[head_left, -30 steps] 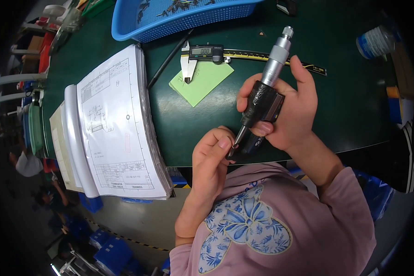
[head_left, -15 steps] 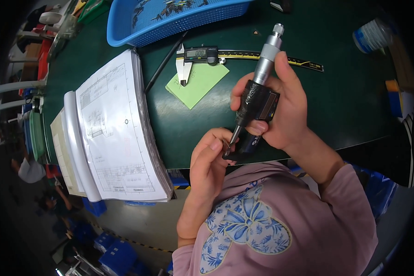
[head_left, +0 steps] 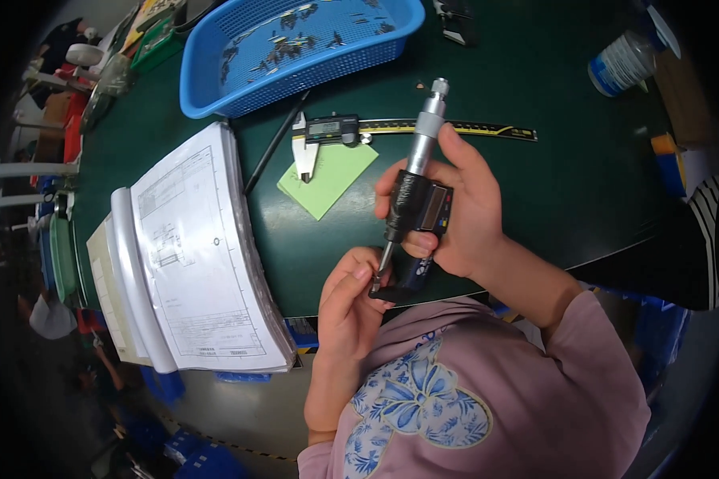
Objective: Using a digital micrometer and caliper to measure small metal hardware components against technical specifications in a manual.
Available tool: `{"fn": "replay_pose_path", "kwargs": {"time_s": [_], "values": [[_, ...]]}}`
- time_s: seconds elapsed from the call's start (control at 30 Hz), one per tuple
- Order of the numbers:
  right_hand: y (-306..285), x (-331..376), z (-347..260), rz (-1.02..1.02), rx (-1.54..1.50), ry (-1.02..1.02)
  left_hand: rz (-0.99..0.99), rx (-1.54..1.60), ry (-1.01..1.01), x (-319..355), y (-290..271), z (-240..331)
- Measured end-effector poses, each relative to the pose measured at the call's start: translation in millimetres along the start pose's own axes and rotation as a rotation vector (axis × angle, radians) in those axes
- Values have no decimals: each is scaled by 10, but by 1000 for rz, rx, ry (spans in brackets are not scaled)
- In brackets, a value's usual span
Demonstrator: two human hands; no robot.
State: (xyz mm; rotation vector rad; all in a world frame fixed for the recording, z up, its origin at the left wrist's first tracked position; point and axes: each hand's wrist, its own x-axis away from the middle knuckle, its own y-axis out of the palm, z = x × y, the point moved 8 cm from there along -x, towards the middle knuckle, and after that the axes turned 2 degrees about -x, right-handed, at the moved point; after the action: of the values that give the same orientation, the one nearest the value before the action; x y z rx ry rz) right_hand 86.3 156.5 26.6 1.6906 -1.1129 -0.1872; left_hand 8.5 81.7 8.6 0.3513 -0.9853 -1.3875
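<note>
My right hand [head_left: 463,215] grips a black digital micrometer [head_left: 416,209] with a silver thimble pointing up and away from me. My left hand [head_left: 351,295] pinches a very small part at the micrometer's lower jaw; the part itself is mostly hidden by my fingertips. Both hands are over the near edge of the dark green table [head_left: 551,184].
A digital caliper [head_left: 335,132] lies across a green sticky note [head_left: 327,177] beyond my hands. A blue basket [head_left: 216,76] of small metal parts stands at the back. A thick stack of drawings [head_left: 196,255] lies at left, and a tape roll [head_left: 621,62] sits at far right.
Both hands with the micrometer stay together at the table's near edge. The view has shifted slightly; the grip looks the same.
</note>
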Motion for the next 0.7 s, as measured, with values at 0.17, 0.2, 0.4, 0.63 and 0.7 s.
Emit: {"fn": "replay_pose_path", "kwargs": {"time_s": [0.17,0.2,0.4,0.63,0.7], "values": [[1,89,-47,18,14,-92,-83,44,-124,28,48,-165],[0,105,-49,33,36,-111,-106,44,-135,35,60,-185],[41,96,-34,-10,84,-144,-168,92,-122,70,91,-193],[3,21,-38,-88,77,-138,-188,122,-104,34,98,-171],[-34,29,-44,-86,64,-125,-204,134,-96,33,121,-183]]}}
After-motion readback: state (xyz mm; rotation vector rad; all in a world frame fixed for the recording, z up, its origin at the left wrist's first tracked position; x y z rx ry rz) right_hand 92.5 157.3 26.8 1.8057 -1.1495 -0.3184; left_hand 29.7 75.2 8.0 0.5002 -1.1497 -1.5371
